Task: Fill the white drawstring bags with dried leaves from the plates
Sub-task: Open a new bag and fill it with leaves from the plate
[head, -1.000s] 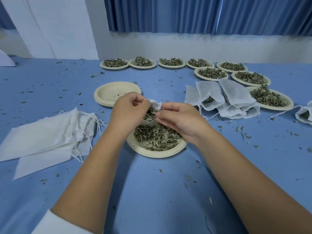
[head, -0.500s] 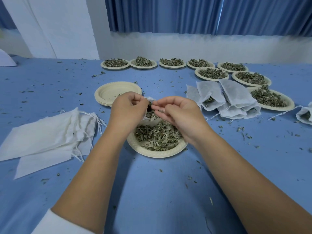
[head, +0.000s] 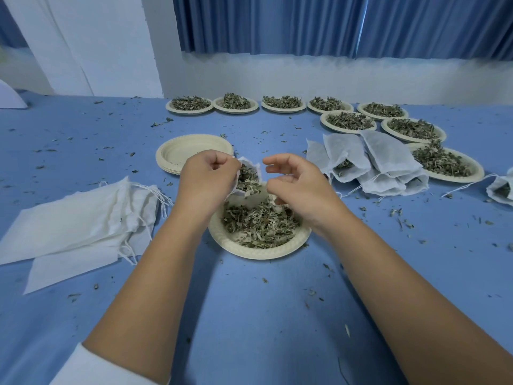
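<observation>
My left hand (head: 206, 180) grips the rim of a white drawstring bag (head: 248, 177), whose mouth gapes to the right with dried leaves inside. The bag hangs over the far edge of a cream paper plate (head: 301, 240) that holds a heap of dried leaves (head: 261, 222). My right hand (head: 298, 187) hovers just right of the bag above the plate, fingers loosely curled with a gap between thumb and fingers, and nothing shows in it. Flat, unfilled white bags (head: 75, 226) lie stacked at the left. Filled bags (head: 369, 162) lie in a pile at the right.
A stack of bare paper plates (head: 191, 151) sits just behind my left hand. Several plates of dried leaves (head: 283, 102) line the back and curve down the right side. Another filled bag (head: 501, 187) lies at the right edge. Leaf crumbs are scattered over the blue tablecloth (head: 249, 315).
My right hand has let go of the bag's mouth and drawn a little to the right, its fingers uncurling. The bag's opening now shows leaves inside; my left hand stays on it.
</observation>
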Demonstrator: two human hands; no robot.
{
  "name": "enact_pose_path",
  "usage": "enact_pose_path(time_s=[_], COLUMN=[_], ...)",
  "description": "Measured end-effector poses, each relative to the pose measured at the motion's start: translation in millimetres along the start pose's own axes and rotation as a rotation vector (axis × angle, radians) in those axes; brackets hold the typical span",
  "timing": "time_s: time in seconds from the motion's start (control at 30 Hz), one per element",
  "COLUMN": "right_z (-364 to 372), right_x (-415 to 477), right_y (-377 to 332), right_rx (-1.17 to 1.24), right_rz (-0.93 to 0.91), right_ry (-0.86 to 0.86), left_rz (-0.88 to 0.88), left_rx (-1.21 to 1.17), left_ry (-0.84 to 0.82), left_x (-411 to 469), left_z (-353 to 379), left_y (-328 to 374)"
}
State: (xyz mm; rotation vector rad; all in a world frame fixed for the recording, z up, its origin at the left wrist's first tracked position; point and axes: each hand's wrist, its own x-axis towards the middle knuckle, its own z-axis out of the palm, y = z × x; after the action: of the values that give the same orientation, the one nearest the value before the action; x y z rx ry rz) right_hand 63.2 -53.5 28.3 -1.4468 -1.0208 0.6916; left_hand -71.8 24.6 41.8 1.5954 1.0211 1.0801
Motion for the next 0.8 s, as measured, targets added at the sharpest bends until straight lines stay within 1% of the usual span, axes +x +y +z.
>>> enact_pose_path(time_s=[0.1, 0.17, 0.27, 0.43, 0.57, 0.7, 0.8], right_z=[0.5, 1.5, 1.0, 0.6, 0.9, 2.5, 2.4], right_x=[-1.2, -2.2, -2.3, -0.6, -0.1, 0.2, -0.2], right_y=[0.4, 1.3, 1.6, 2.0, 3.8, 5.9, 5.9], right_rx=[0.106, 0.192, 0.262, 0.297, 0.296, 0.283, 0.258], right_rz=[0.133, 0.169, 0.165, 0.196, 0.223, 0.186, 0.151], right_ry=[-0.154, -0.201, -0.192, -0.164, -0.197, -0.198, -0.166], left_rz=[0.001, -0.004, -0.02, -0.032, -0.019, 0.006, 0.007], left_rx=[-0.004, -0.022, -0.031, -0.039, -0.03, 0.016, -0.011], left_ry=[-0.01, -0.028, -0.062, -0.143, -0.208, -0.252, -0.308], left_x=[-0.5, -1.3, -2.2, -3.9, -6.6, -8.5, -10.2], left_z=[-0.3, -0.5, -0.2, 0.2, 1.5, 3.1, 3.2], left_y=[0.7, 1.4, 2.7, 4.7, 6.1, 6.8, 8.3])
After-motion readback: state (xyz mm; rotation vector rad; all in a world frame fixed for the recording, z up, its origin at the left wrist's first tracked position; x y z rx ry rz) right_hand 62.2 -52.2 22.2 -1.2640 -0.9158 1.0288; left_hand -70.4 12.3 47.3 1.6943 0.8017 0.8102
